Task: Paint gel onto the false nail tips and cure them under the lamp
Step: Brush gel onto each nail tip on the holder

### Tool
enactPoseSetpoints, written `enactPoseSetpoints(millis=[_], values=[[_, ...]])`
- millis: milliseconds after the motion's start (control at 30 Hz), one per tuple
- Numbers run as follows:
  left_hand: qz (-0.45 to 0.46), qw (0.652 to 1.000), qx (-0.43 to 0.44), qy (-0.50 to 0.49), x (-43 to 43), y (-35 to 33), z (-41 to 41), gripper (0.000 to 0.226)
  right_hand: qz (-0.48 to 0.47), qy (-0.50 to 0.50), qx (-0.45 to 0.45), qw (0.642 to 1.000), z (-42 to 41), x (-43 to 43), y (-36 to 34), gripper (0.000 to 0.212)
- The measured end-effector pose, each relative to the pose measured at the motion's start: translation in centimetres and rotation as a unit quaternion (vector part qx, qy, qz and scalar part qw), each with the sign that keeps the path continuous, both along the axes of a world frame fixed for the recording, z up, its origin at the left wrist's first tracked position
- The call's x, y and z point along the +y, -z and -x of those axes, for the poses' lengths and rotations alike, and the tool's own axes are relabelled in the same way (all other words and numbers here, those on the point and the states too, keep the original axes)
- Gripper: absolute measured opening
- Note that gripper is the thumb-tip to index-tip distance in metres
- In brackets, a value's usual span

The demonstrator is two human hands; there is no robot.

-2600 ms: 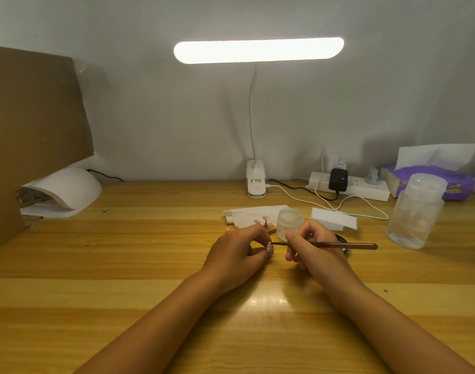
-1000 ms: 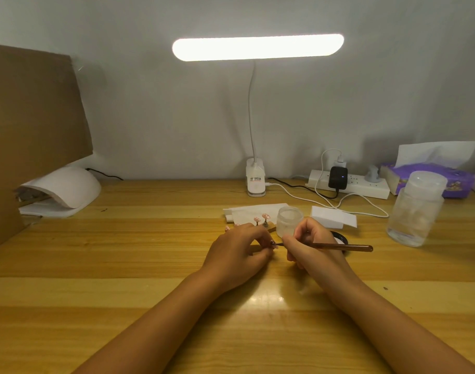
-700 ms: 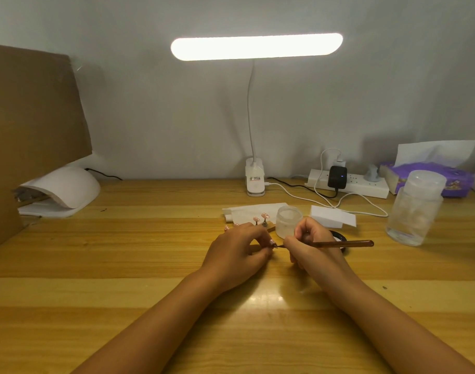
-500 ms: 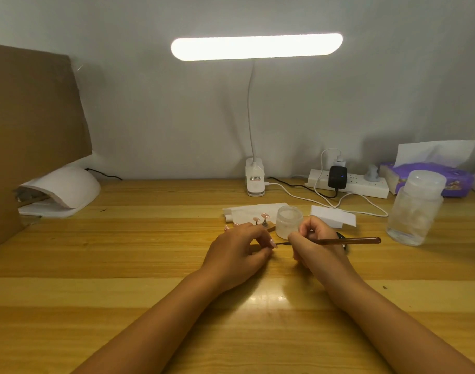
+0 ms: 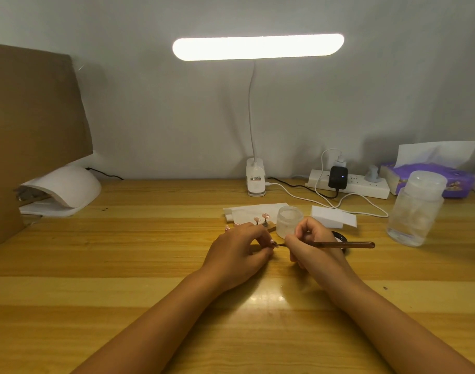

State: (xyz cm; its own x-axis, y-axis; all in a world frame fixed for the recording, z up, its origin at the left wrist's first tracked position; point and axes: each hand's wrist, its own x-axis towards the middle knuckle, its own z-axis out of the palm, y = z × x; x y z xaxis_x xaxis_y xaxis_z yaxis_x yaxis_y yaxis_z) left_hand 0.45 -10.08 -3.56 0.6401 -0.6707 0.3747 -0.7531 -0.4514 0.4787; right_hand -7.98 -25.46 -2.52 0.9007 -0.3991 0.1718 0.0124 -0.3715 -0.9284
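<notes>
The left hand [image 5: 239, 249] pinched a small pink false nail tip [image 5: 272, 241] just above the striped wooden surface [image 5: 122, 252]. The right hand [image 5: 312, 244] gripped a slim brown brush [image 5: 347, 244], bristles at the tip. Lettering on the white clip lamp base [image 5: 255, 179] was illegible. The brush handle had dipped slightly.

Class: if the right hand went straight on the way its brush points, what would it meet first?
Probably the nail tip pinched in the left hand: the right hand aims the brush leftward at it, almost touching, though depth is hard to judge.
</notes>
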Motion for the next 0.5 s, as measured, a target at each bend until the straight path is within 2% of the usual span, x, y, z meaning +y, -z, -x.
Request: enactPoseSetpoints(millis=[267, 500], values=[[-0.004, 1.000, 0.013, -0.002, 0.01, -0.37, 0.27, 0.010, -0.001, 0.027, -0.012, 1.000, -0.09, -0.04, 0.17, 0.012], [-0.007, 1.000, 0.015, -0.008, -0.02, -0.44, 0.30, 0.013, -0.061, 0.028, -0.025, 0.997, 0.13, -0.01, -0.16, 0.013]])
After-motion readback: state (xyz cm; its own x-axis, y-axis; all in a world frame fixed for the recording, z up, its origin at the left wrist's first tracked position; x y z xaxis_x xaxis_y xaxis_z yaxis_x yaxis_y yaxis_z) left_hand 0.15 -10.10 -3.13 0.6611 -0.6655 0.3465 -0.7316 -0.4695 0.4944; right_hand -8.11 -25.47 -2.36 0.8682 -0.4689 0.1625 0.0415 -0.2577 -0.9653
